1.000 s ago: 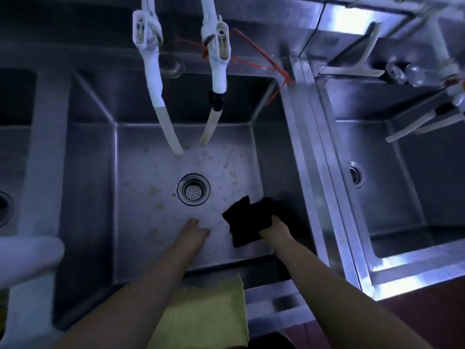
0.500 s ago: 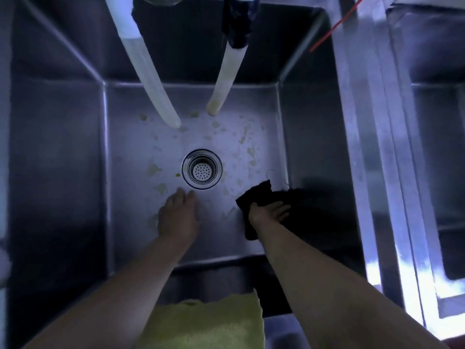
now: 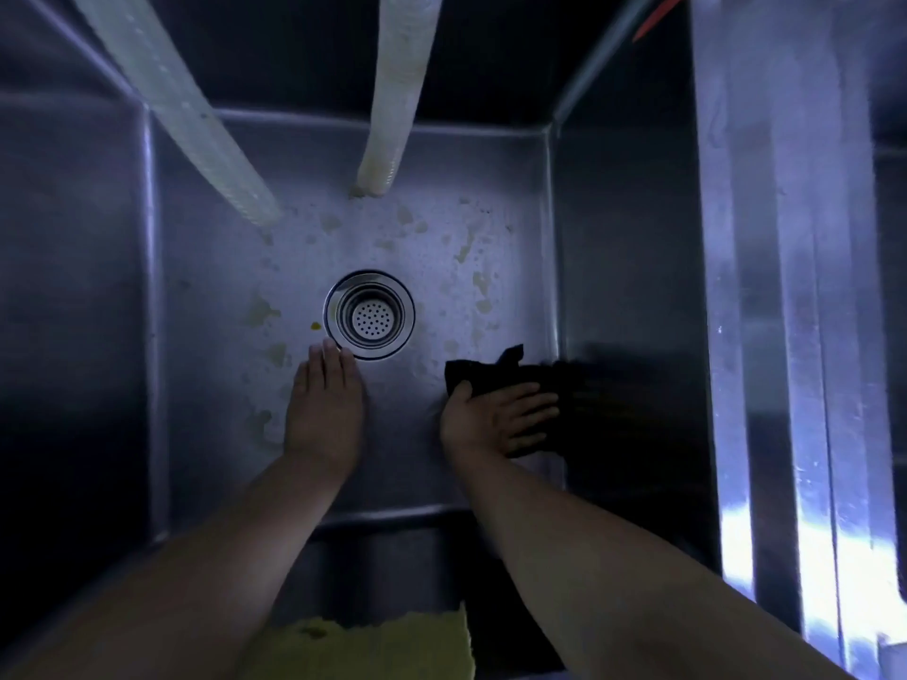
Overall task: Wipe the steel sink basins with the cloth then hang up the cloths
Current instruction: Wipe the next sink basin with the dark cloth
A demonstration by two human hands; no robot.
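Two pale ribbed hoses [image 3: 196,125] [image 3: 397,90] hanging side by side from above, a red strip [image 3: 657,14] at upper right, partly cut off.

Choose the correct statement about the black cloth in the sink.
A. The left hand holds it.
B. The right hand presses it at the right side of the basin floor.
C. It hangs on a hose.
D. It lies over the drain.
B: the right hand lies with straight fingers on the black cloth, right of the drain.
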